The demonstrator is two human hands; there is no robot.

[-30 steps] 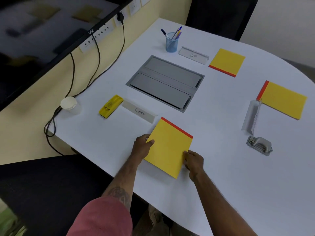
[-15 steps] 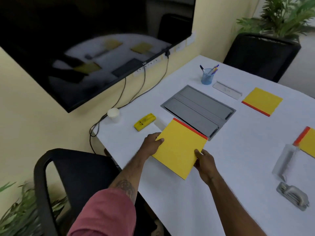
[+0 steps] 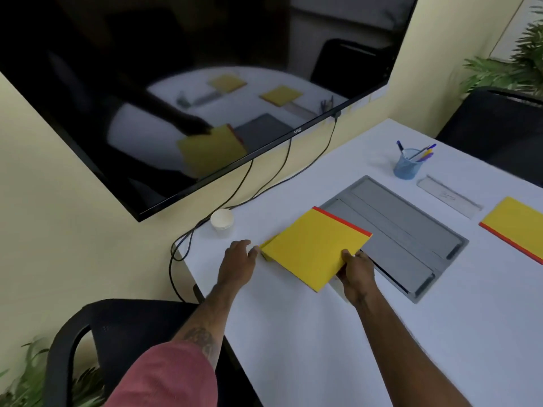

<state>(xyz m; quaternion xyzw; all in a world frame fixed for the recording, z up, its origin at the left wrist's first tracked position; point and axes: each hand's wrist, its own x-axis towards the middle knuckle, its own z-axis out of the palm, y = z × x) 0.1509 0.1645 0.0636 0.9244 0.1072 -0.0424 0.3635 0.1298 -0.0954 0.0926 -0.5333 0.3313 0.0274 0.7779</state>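
- Centrally in the frame, the yellow folder is held up off the white table. It is tilted, with its red-edged side toward the grey panel and its near corner lowest.
- The right hand pinches the folder's lower right edge, thumb on top and fingers underneath. One corner grip seems enough to carry so light and flat a thing.
- The left hand, left of centre, sits low over the table with fingers loosely stretched, holding nothing. Its fingertips are at the folder's left corner, probably to steady or steer it. I cannot tell whether they touch it.
- A paper cup stands above the left hand, well clear of the folder.
- At the right edge a second folder lies flat, so the held one is likely being moved to a spot of its own.
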